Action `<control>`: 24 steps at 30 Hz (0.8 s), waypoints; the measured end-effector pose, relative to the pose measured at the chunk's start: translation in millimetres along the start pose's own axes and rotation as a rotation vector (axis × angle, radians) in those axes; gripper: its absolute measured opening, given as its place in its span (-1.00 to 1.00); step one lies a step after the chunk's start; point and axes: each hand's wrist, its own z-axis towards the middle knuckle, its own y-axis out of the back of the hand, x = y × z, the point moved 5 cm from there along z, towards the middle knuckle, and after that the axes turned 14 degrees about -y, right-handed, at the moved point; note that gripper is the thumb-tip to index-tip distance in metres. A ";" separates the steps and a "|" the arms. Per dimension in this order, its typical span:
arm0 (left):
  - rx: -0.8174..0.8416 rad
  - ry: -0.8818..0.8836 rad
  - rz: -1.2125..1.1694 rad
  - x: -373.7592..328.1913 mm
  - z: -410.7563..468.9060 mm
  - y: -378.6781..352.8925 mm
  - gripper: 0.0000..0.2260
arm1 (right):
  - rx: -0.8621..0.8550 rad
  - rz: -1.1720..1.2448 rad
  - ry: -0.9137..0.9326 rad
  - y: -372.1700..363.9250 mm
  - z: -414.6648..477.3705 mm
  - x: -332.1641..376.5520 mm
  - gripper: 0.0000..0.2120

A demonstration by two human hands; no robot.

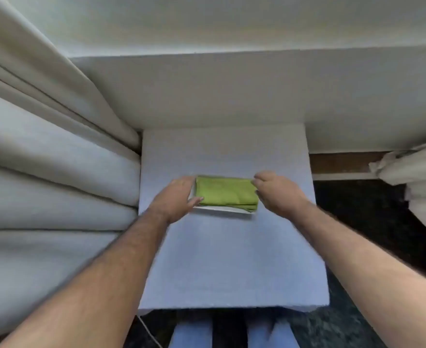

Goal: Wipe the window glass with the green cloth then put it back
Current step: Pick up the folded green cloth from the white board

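The left hand (pixel 175 199) lies spread at the folded green cloth's (pixel 225 194) left edge; the right hand (pixel 273 190) seems — through blur — to pinch its right edge. A one-sided lift could unfold the cloth, or drag the white tray (pixel 222 209) beneath.

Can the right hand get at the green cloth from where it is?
Probably yes: the right hand is already at the folded green cloth on its right edge, nothing lying between them.

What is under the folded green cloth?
The green cloth lies on a white tray, of which only the front and left edges show; the rest is covered. The tray sits on the white table.
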 end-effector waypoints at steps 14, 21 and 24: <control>-0.056 0.148 0.171 34.5 83.1 -63.7 -0.53 | -0.088 0.113 -0.192 -90.2 65.9 9.6 -0.75; -0.085 0.181 0.011 29.1 90.1 -51.8 -0.84 | -0.176 0.049 -0.114 -91.6 68.8 20.6 -0.67; -0.151 0.169 -0.247 27.3 79.3 -53.2 -0.76 | -0.189 0.086 -0.079 -83.0 63.4 24.4 -0.53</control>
